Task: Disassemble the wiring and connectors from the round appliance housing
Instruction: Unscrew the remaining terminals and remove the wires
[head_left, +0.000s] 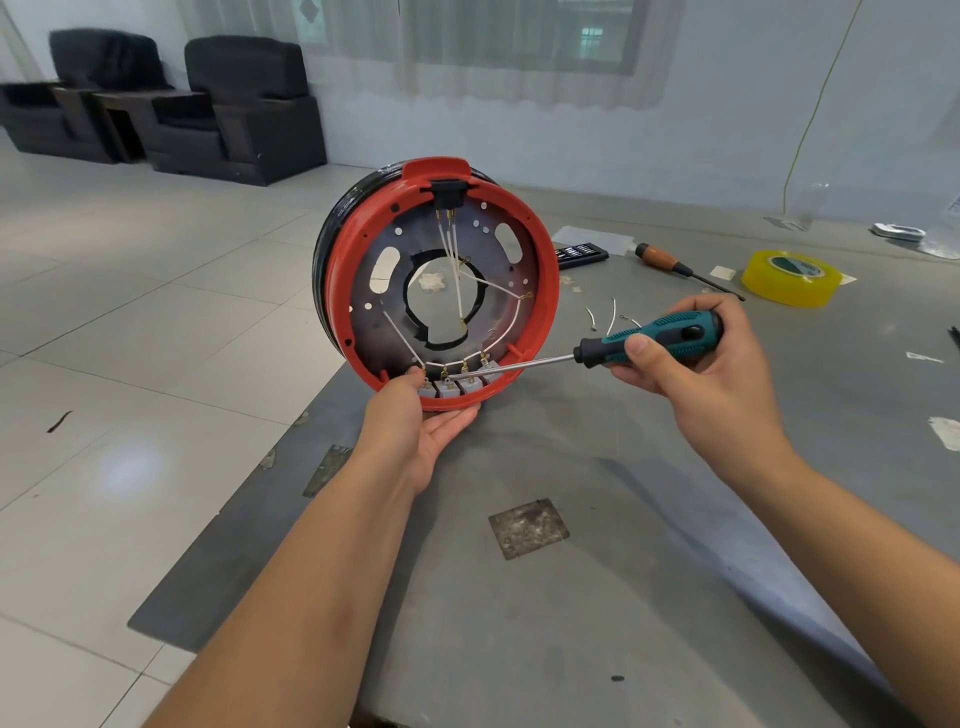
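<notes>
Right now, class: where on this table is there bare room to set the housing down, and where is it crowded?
Bare: the near table, between the forearms, past the metal patch. Crowded: the far side, with loose wires, brown screwdriver, yellow tape and bit case.

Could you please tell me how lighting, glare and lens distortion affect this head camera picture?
Head view: soft daylight, faint shadows on the grey table; a glare patch on the floor tiles; wide-angle stretch enlarges both forearms; the red housing, screwdriver, left hand and right hand look sharp.

head-worn view, looking down, close above table (571, 597)
</notes>
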